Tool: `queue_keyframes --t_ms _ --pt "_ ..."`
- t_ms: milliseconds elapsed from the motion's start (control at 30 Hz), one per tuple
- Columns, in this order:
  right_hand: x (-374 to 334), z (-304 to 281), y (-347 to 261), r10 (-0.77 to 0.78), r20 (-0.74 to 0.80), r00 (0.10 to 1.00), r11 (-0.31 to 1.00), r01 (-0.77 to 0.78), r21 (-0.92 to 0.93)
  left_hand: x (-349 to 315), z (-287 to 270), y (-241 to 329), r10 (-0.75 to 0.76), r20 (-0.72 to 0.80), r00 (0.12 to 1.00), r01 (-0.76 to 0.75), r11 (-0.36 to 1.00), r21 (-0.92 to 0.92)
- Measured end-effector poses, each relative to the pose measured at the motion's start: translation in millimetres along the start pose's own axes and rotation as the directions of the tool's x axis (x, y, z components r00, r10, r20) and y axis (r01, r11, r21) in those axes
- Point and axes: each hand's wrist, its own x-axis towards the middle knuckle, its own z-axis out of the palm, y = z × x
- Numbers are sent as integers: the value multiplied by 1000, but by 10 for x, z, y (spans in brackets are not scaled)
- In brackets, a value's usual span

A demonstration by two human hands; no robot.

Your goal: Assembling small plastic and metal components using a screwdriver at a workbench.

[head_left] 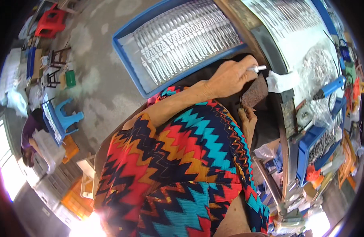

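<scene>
Head camera, looking down: the left hand (pixel 232 75) is closed around a short white stick (pixel 262 68), whose end pokes out past the fingers. Just below it, the right hand (pixel 248 120) pinches a small slim piece (pixel 242 109) between thumb and fingertips; it is too small to make out exactly. Between the two hands lies a rough brown patch (pixel 256 94), on dark cloth (pixel 265 114) that covers the lap.

Beyond the left hand, a blue tray (pixel 132 70) holds long silver tools (pixel 186 45) packed in neat rows. To the right of both hands is a bench, where more silver tools (pixel 282 15) lie on a white sheet (pixel 287 44). Nearer the left hand are a crumpled white wrap (pixel 282 81) and a clear plastic bag (pixel 319 63). Right of the right hand, a blue bin (pixel 303 152) holds more metal pieces.

The work looks partway through: one piece appears to be in hand while many lie on either side. Which batch is finished and which is waiting cannot be told, so neither can the amount left.
</scene>
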Motion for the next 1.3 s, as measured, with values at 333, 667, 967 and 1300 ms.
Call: queue_keyframes --t_ms 333,667,967,1300 --pt "48 33 -71 61 -48 997 998 -61 3 -241 -1363 -380 -293 -526 798 216 955 -203" --pt "117 11 51 -3 -24 1000 1000 3 -4 -777 -2419 -641 -316 -841 440 402 906 -131" --pt "141 13 93 6 -41 999 999 -4 47 -1158 -2318 -961 -779 -511 363 -8 546 -838" --pt "147 -19 162 1 -61 998 996 4 85 -1034 -2086 -1179 -759 -514 400 424 650 -630"
